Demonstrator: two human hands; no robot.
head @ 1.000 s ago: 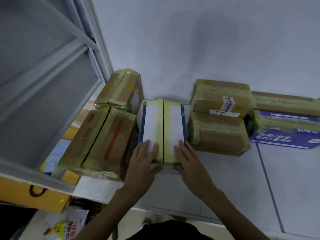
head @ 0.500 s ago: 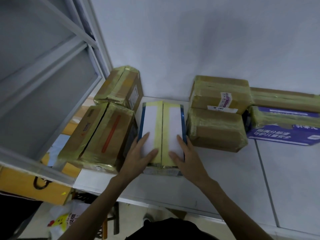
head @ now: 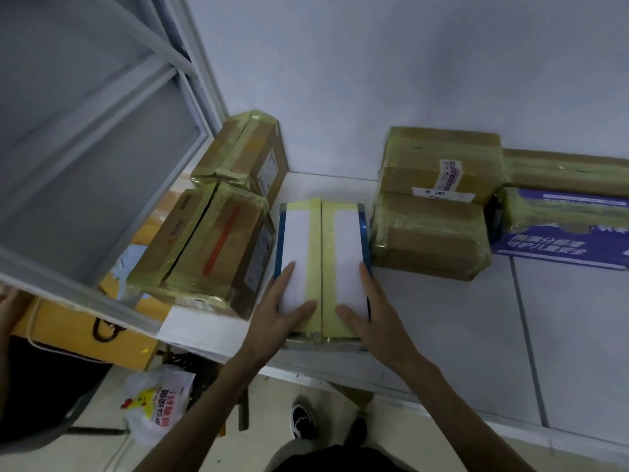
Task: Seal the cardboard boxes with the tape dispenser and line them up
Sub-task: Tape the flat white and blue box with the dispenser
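**Position of the white box (head: 343, 253) on the table (head: 442, 318)**

The white box lies flat near the table's front edge, long side running away from you toward the wall. It has blue side edges, and a strip of yellow tape runs down its centre seam and across the far end.

- Your left hand (head: 272, 321): fingers straight along the box's left edge, thumb spread across the top toward the tape. It lies flat and is not curled round anything.
- Your right hand (head: 377, 321): mirrors the left. The fingers are straight along the right blue edge and the thumb lies on the top panel.
- Left neighbour: a brown box with a red stripe (head: 204, 253), taped, just beside the white box. A second brown box (head: 245, 155) sits behind it by the wall.
- Right neighbour: a tape-wrapped brown box (head: 429, 236) just beside the white box, with another labelled box (head: 442, 158) stacked on it.
- Farther right: a purple printed box (head: 561, 240), with a long brown box (head: 565, 168) behind it against the wall.
- Floor below: a printed plastic bag (head: 156, 400) and your dark shoe (head: 303, 420).
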